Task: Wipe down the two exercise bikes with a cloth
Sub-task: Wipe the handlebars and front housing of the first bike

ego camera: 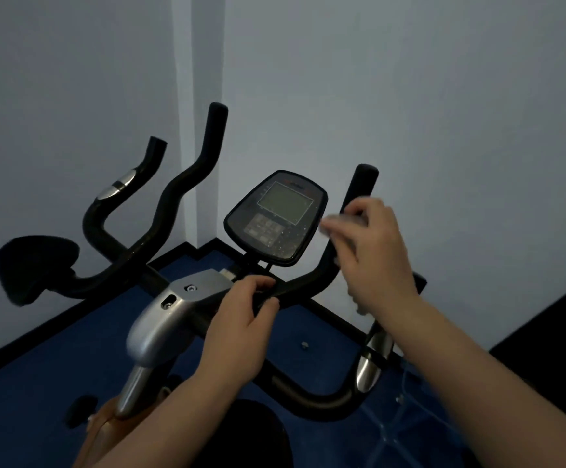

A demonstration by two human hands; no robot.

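An exercise bike stands in front of me with a black console (pixel 276 217) whose grey screen is speckled with droplets. My left hand (pixel 241 332) grips the black handlebar (pixel 308 285) just below the console. My right hand (pixel 373 251) is blurred by motion and holds a pale cloth (pixel 337 228) beside the console's right edge, in front of the right upright grip (pixel 362 184). More black curved handlebars (pixel 187 177) and a dark rounded part (pixel 35 268) rise on the left; I cannot tell whether they belong to a second bike.
A silver stem housing (pixel 170 315) sits below my left hand. The floor (pixel 55 359) is blue with a black skirting, and pale walls meet in a corner right behind the bikes. A black saddle (pixel 254 434) lies at the bottom edge.
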